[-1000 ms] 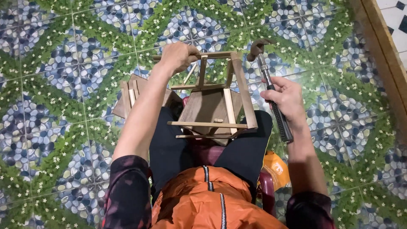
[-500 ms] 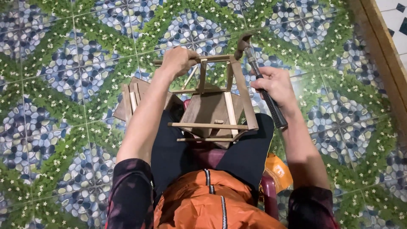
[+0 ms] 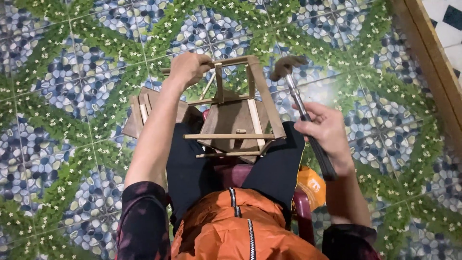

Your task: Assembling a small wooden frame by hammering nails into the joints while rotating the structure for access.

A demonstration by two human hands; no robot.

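A small wooden frame of thin slats [image 3: 240,110], shaped like a little stool, rests upturned between my knees. My left hand [image 3: 188,68] grips its far top rail. My right hand [image 3: 327,132] holds a hammer [image 3: 301,103] by the dark handle, with the metal head just right of the frame's far right corner, close to the wood. I sit on a red plastic stool [image 3: 301,207] and wear an orange jacket and dark trousers.
Loose wooden boards and slats [image 3: 144,113] lie on the floor left of my knee. An orange packet [image 3: 312,185] sits by my right thigh. The floor is patterned green and blue tile [image 3: 62,96]; a wooden threshold [image 3: 430,58] runs along the right.
My right hand has swung the hammer: its head went toward the frame's top right corner, then back out slightly to the right. My left hand kept its hold on the rail.
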